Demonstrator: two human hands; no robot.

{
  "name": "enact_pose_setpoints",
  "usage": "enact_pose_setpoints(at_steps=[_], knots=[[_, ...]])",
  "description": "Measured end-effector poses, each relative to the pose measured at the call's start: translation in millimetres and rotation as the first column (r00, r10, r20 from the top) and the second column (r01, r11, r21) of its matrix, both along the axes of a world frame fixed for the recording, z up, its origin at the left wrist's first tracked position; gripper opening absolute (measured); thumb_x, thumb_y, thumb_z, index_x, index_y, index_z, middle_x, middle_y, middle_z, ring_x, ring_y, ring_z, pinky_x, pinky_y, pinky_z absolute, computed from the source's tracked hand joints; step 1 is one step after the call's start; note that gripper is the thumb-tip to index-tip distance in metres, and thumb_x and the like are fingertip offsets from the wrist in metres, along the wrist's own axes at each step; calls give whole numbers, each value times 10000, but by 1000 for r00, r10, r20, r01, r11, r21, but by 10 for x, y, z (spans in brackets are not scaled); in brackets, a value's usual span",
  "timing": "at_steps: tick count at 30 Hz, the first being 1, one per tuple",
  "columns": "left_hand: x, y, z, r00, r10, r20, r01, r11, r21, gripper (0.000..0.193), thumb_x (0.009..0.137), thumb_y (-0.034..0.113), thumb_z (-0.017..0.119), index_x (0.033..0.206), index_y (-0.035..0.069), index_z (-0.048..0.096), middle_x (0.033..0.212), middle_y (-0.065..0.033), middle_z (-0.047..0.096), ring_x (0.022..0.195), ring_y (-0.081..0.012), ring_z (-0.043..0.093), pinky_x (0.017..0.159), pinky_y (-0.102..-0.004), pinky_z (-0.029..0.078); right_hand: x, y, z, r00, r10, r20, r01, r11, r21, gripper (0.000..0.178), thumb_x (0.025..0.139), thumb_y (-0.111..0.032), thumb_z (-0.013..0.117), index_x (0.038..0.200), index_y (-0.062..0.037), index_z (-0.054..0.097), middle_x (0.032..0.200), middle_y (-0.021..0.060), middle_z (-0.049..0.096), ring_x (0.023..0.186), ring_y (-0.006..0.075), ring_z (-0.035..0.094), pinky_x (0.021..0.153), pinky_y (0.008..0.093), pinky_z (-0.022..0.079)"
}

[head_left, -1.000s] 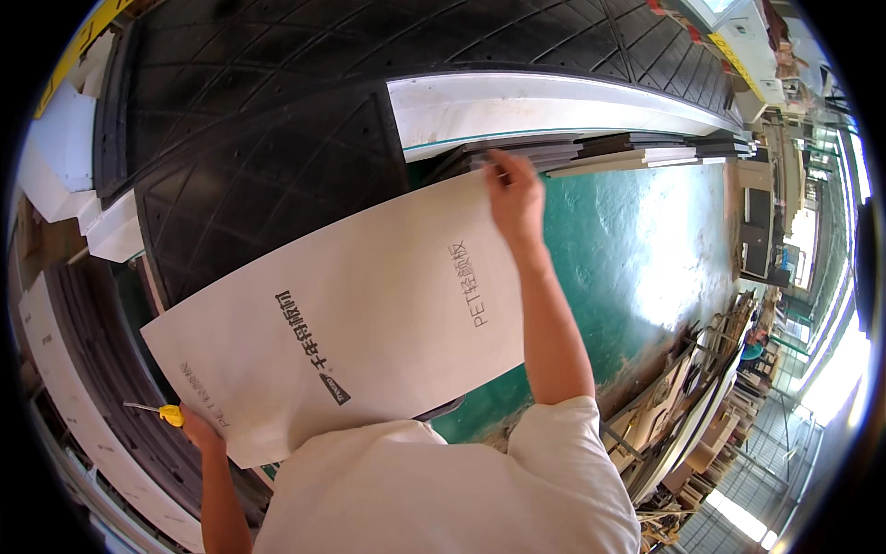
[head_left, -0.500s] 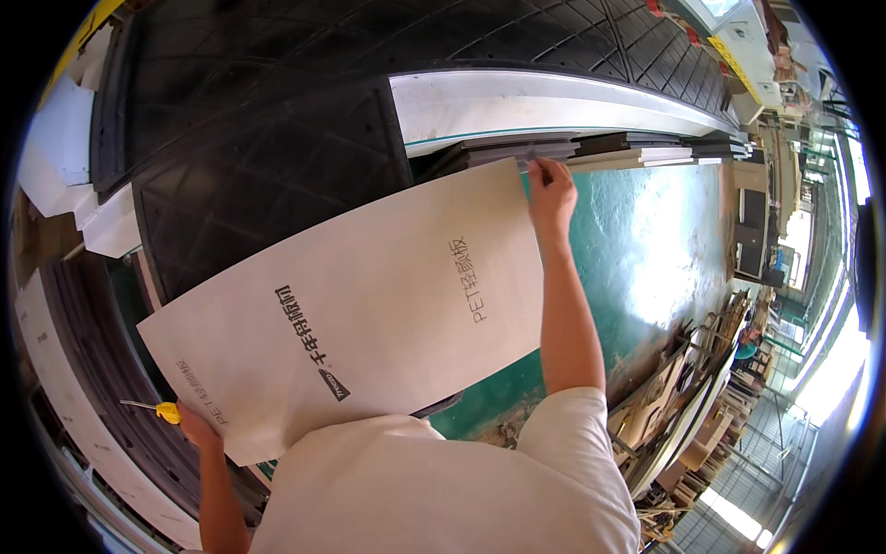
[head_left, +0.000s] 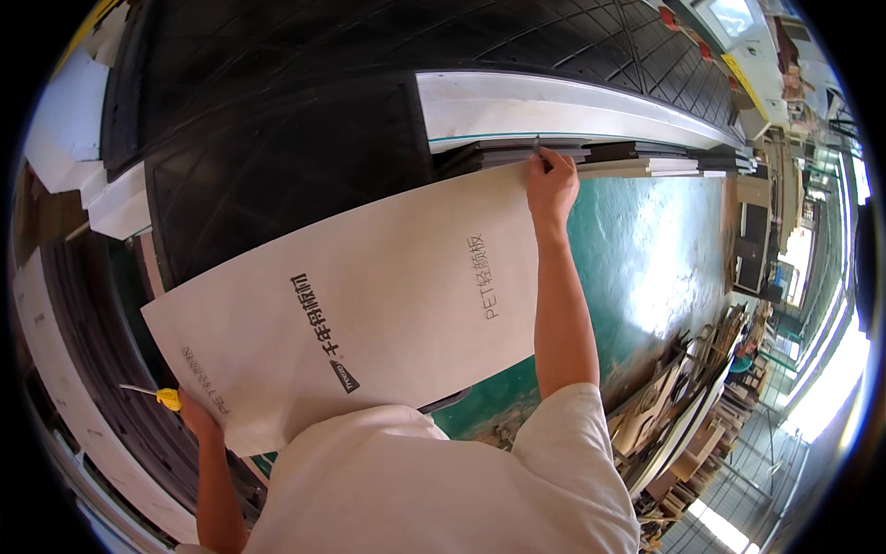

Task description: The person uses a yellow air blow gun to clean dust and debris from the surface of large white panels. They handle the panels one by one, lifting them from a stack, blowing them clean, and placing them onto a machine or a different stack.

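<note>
Large white board (head_left: 369,305) held flat over green floor (head_left: 646,258), right hand (head_left: 551,185) gripping its far corner, left hand (head_left: 198,415) closed on near corner with yellow tool (head_left: 166,398), black panels (head_left: 277,157) beyond

I'm in a plain white short-sleeved T-shirt (head_left: 443,489), loose sleeves ending above my elbows. 2 bare forearms, left hand (head_left: 198,420) and right hand (head_left: 551,185) ungloved, no watch visible.

A large white printed panel (head_left: 369,305) tilts flat across a dark gridded bed (head_left: 277,166), gripped at both ends.
</note>
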State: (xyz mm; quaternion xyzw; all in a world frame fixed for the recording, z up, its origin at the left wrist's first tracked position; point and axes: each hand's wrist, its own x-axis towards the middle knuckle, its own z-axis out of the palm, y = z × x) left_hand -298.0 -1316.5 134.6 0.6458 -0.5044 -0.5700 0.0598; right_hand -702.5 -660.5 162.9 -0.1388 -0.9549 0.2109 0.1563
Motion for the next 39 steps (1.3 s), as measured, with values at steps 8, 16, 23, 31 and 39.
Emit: enact_pose_setpoints(at_steps=[8,16,23,31,39], knots=[[1,27,-23,990,-9,139,28,990,-137,523,1030,469,531,1330,43,575,1217,-85,680,1075,-239,656,944,-370,511,231,-464,-22,981,183,-56,-186,982,-34,92,877,-52,716,958,-32,757,853,124,624,758,322,630,660,408,507],[18,-27,-92,999,10,-35,-13,998,-68,549,1020,449,560,1333,-1,589,1189,-108,705,1010,-250,695,903,-351,543,719,-2213,65,885,463,-49,-464,865,-192,70,870,-59,709,933,-64,738,828,126,573,818,349,633,704,431,540],[-98,35,-26,959,15,282,43,979,-198,635,992,493,583,1341,-38,588,1266,-120,673,1115,-248,649,977,-356,489,193,-215,34,1000,-17,-22,17,1000,14,148,860,-161,767,957,-51,786,901,130,722,815,312,699,771,398,549],[21,-33,-120,981,-58,183,100,968,-230,598,1000,468,568,1284,-55,629,1200,-137,706,1069,-261,671,946,-364,501,681,-1795,-306,932,296,-211,-336,922,-191,41,876,-82,719,914,-83,703,850,89,667,763,277,676,674,396,541],[-155,118,50,975,-46,219,108,954,-281,593,998,457,580,1268,-68,630,1177,-143,705,1040,-253,666,932,-363,499,925,-3153,-53,871,463,-164,-491,817,-303,92,818,-3,671,755,-69,686,794,120,603,787,335,632,665,451,526]])
